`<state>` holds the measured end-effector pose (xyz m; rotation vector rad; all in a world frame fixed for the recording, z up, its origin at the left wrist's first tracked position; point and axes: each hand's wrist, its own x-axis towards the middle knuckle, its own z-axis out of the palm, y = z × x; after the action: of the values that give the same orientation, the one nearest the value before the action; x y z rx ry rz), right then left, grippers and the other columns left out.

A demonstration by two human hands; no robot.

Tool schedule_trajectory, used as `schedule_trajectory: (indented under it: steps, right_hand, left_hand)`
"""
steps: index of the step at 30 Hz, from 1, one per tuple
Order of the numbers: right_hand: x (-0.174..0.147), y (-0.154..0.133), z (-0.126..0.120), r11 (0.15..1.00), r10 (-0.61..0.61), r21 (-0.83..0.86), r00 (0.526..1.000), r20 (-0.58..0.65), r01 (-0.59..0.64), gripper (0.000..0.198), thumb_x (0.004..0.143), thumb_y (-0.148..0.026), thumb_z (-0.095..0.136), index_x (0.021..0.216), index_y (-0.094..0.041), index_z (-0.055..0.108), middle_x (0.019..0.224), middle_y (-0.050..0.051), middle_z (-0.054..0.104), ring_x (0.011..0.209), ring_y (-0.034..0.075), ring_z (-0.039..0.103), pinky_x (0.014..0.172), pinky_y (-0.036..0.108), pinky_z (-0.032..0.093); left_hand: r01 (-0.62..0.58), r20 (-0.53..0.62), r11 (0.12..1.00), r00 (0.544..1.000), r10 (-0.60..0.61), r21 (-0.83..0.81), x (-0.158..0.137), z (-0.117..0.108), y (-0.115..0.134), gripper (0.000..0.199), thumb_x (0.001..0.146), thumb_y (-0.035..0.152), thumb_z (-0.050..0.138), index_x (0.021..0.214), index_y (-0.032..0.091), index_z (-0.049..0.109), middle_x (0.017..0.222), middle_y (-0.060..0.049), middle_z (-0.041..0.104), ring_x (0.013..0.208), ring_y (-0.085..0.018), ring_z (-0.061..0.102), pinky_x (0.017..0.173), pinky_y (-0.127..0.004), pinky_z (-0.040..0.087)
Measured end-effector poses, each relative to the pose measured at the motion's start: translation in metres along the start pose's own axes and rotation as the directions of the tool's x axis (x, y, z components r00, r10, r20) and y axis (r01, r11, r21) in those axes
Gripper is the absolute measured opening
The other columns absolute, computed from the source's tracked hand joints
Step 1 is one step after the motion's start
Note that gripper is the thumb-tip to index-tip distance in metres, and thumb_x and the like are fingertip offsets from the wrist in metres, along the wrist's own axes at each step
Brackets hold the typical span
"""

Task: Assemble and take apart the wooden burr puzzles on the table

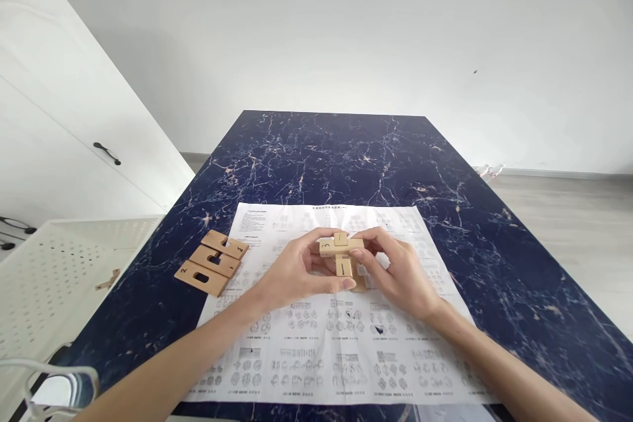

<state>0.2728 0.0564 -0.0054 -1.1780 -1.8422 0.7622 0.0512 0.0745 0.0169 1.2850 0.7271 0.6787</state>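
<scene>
Both hands hold light wooden puzzle blocks [328,247] above a printed instruction sheet [291,386]. My left hand [301,267] grips them from the left, its thumb by the lower block. From the right, my right hand [395,267] pinches the upper piece, which bears a printed number 3. Two block ends marked with a short line show above and below that piece. Part of the blocks is hidden behind the fingers. Left of the sheet lie several flat wooden plates [200,277] with slots and printed numbers, side by side.
The sheet lies on a dark blue marble-patterned table [321,158]. At the left stand a white perforated basket [44,290] with a small wooden piece [107,280] in it, and a white cabinet [64,99]. A white cable [49,364] runs at the lower left.
</scene>
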Motion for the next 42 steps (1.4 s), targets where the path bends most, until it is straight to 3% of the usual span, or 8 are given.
schedule_trajectory:
  steps: [12,18,21,25,29,34,38,42]
  right_hand:
    - [0.003,0.002,-0.002,0.994,0.068,0.083,0.997,0.038,-0.071,0.024,0.106,-0.046,0.061,0.109,-0.024,0.066,0.091,0.005,0.076,0.074,0.019,0.067,0.065,0.032,0.053]
    - [0.012,0.007,-0.022,1.0,0.011,-0.025,0.999,-0.049,-0.012,0.021,0.104,-0.044,0.063,0.109,-0.023,0.066,0.093,0.005,0.073,0.074,0.019,0.066,0.061,0.031,0.051]
    - [0.015,0.012,-0.035,0.993,-0.049,-0.105,0.994,0.1,0.059,0.027,0.099,-0.049,0.072,0.11,-0.024,0.068,0.097,0.005,0.073,0.077,0.02,0.065,0.067,0.033,0.053]
    - [0.014,0.017,-0.039,0.976,-0.105,-0.146,0.936,0.336,0.162,0.071,0.077,-0.06,0.092,0.134,-0.026,0.064,0.125,0.01,0.067,0.1,0.027,0.067,0.085,0.043,0.059]
    - [0.013,0.016,-0.034,0.98,-0.101,-0.127,0.929,0.357,0.156,0.063,0.082,-0.055,0.089,0.134,-0.027,0.067,0.128,0.012,0.065,0.108,0.03,0.067,0.093,0.05,0.06]
    - [0.016,0.014,-0.034,0.976,0.0,0.213,0.983,0.182,-0.039,0.054,0.087,-0.049,0.086,0.133,-0.028,0.067,0.129,0.011,0.069,0.108,0.028,0.07,0.095,0.048,0.061]
    - [0.017,0.013,-0.032,0.798,0.148,0.526,0.941,0.304,-0.296,0.049,0.09,-0.054,0.081,0.13,-0.027,0.07,0.128,0.012,0.074,0.119,0.031,0.072,0.104,0.054,0.058]
    - [0.016,0.013,-0.028,0.64,0.169,0.668,0.918,0.359,-0.379,0.053,0.089,-0.056,0.082,0.132,-0.026,0.07,0.127,0.012,0.075,0.119,0.03,0.073,0.114,0.055,0.052]
  left_hand:
    - [-0.046,-0.029,0.996,0.998,0.048,0.073,-0.001,-0.001,0.0,0.056,0.082,0.033,0.092,0.131,0.023,0.066,0.114,-0.007,0.074,0.101,-0.023,0.073,0.09,-0.039,0.061]
    - [0.015,-0.262,0.982,0.964,0.035,0.187,-0.001,-0.004,0.004,0.063,0.083,0.035,0.09,0.138,0.024,0.061,0.122,-0.008,0.073,0.103,-0.024,0.073,0.09,-0.039,0.061]
    - [0.035,-0.345,0.978,0.938,0.039,0.205,-0.001,-0.006,0.008,0.063,0.084,0.035,0.089,0.139,0.026,0.061,0.13,-0.008,0.073,0.11,-0.026,0.073,0.095,-0.041,0.061]
    - [0.049,-0.364,0.981,0.931,0.023,0.189,-0.002,-0.006,0.01,0.065,0.085,0.034,0.088,0.142,0.026,0.058,0.13,-0.007,0.074,0.111,-0.025,0.074,0.093,-0.038,0.061]
    - [0.031,-0.346,0.98,0.937,0.039,0.195,-0.001,-0.005,0.009,0.066,0.086,0.035,0.088,0.143,0.025,0.056,0.131,-0.008,0.073,0.111,-0.025,0.074,0.092,-0.037,0.06]
    - [-0.005,-0.316,0.969,0.945,0.086,0.247,-0.002,-0.004,0.006,0.068,0.083,0.038,0.09,0.142,0.025,0.057,0.131,-0.01,0.072,0.109,-0.026,0.073,0.089,-0.036,0.061]
    - [-0.028,-0.285,0.948,0.951,0.124,0.317,-0.004,0.001,0.007,0.067,0.084,0.04,0.089,0.141,0.026,0.057,0.125,-0.009,0.074,0.1,-0.024,0.073,0.085,-0.035,0.06]
    - [-0.05,-0.291,0.935,0.943,0.16,0.351,-0.006,0.005,0.01,0.067,0.084,0.041,0.088,0.14,0.025,0.057,0.121,-0.008,0.075,0.093,-0.022,0.073,0.085,-0.035,0.061]
